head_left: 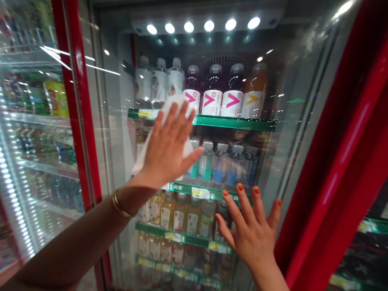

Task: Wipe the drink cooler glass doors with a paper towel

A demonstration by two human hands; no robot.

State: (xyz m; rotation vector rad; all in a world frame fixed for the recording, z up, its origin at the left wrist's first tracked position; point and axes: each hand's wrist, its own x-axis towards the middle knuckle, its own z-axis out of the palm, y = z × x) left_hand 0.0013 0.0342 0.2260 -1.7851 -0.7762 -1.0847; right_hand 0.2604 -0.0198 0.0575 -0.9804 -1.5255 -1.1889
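My left hand (168,141) lies with its fingers stretched out over a white cloth or paper wipe (142,159), pressing it flat against the glass door (285,133) of a drinks fridge. The wipe sticks out past the fingertips and below the palm; the rest is hidden under the hand. A gold bangle (118,204) circles the left wrist. Lower and to the right, my right hand (256,238) rests against the same glass. Its fingers are spread, with orange-red nails, and it holds nothing.
Behind the glass stand rows of bottles (212,97) on shelves with green edges (236,122). Red frames (336,161) run down both sides of the door. Another lit fridge with drinks (56,97) is at the left. Round lamps (209,26) shine along the top.
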